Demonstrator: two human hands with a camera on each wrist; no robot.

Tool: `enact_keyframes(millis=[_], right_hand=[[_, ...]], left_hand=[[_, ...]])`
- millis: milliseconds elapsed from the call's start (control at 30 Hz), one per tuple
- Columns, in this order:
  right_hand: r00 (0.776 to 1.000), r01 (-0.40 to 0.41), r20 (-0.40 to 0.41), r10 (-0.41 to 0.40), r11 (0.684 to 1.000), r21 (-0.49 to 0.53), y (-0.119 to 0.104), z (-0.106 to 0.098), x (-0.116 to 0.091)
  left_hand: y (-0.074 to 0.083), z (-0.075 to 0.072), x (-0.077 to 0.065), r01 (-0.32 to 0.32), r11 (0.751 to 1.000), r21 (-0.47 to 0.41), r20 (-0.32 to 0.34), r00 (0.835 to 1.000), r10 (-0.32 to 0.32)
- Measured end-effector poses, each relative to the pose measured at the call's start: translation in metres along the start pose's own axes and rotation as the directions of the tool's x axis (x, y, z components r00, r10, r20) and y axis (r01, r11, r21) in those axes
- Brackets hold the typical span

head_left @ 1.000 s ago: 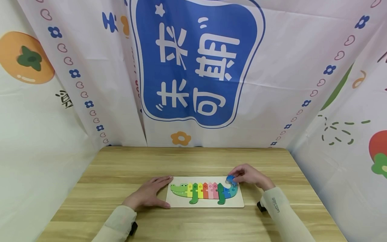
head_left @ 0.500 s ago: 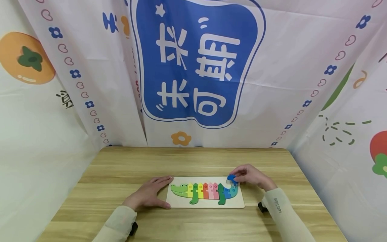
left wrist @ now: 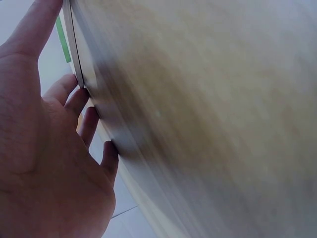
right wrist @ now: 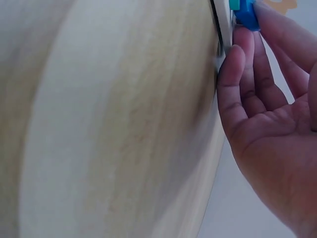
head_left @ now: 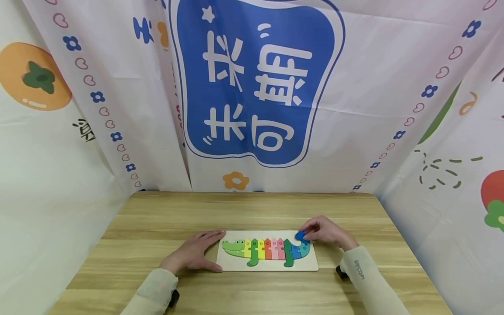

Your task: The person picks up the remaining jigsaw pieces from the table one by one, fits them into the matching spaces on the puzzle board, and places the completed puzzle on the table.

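Note:
A pale wooden puzzle board (head_left: 271,267) with a colourful crocodile lies on the table. My left hand (head_left: 194,251) spans its left end, thumb at the near corner and fingers at the far one. In the left wrist view the fingertips (left wrist: 111,146) reach down to the table beside the board's edge. At the board's far right my right hand (head_left: 324,230) pinches the blue tail-tip puzzle piece (head_left: 300,236), which sits at the upper end of the light-blue tail piece (head_left: 305,248). The right wrist view shows the blue piece (right wrist: 247,16) between thumb and fingers, partly hidden.
The wooden table (head_left: 252,293) runs back to a printed white curtain (head_left: 366,144), with more cloth at both sides. A green crocodile head (head_left: 234,248) and several coloured body pieces lie in the board. Black wrist devices (head_left: 341,272) sit under the sleeves.
The blue tail-tip piece, first turned and lifted slightly to the right in my right hand, has come down and left onto the tail's end. My left hand stays in place.

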State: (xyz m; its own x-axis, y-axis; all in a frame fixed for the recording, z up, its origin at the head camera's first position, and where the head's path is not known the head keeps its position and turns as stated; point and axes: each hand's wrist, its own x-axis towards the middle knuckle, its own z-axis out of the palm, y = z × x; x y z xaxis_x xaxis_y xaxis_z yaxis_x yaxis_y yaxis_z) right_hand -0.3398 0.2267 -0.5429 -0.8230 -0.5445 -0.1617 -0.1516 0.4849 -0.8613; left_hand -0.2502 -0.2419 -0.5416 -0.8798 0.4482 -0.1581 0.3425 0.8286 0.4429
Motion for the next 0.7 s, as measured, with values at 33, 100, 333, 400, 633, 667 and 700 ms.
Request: enact_keyframes(millis=[33, 100, 333, 400, 633, 667, 700], right_hand=[[1.000, 0.001, 0.004, -0.001, 1.000, -0.001, 0.0004, -0.0001, 0.0001], [1.000, 0.002, 0.006, -0.002, 1.000, -0.009, 0.0005, -0.0003, 0.0000], [1.000, -0.004, -0.017, 0.003, 0.998, -0.067, 0.0027, -0.0002, -0.0012], [1.000, -0.001, -0.011, 0.000, 0.997, -0.078, 0.0035, -0.0007, -0.0017], [1.000, 0.009, 0.015, -0.008, 0.993, -0.115, 0.0049, -0.0025, -0.0036], [1.000, 0.005, 0.013, -0.004, 0.993, -0.114, 0.0049, -0.0026, -0.0036], [1.000, 0.000, 0.012, 0.001, 0.994, -0.113, 0.0049, -0.0027, -0.0036]], left_hand=[[-0.0003, 0.0004, 0.0001, 0.005, 1.000, 0.003, 0.002, 1.000, -0.005], [-0.0007, 0.0010, 0.0003, 0.012, 1.000, 0.008, 0.003, 1.000, -0.012], [-0.0012, 0.0009, 0.0011, -0.019, 1.000, 0.004, -0.015, 1.000, 0.020], [-0.0015, 0.0012, 0.0013, -0.024, 1.000, 0.010, -0.014, 1.000, 0.025], [-0.0017, 0.0017, 0.0020, -0.011, 1.000, 0.007, -0.012, 1.000, 0.011], [-0.0019, 0.0018, 0.0022, -0.011, 1.000, 0.007, -0.013, 1.000, 0.011], [-0.0022, 0.0019, 0.0023, -0.011, 1.000, 0.009, -0.012, 1.000, 0.011]])
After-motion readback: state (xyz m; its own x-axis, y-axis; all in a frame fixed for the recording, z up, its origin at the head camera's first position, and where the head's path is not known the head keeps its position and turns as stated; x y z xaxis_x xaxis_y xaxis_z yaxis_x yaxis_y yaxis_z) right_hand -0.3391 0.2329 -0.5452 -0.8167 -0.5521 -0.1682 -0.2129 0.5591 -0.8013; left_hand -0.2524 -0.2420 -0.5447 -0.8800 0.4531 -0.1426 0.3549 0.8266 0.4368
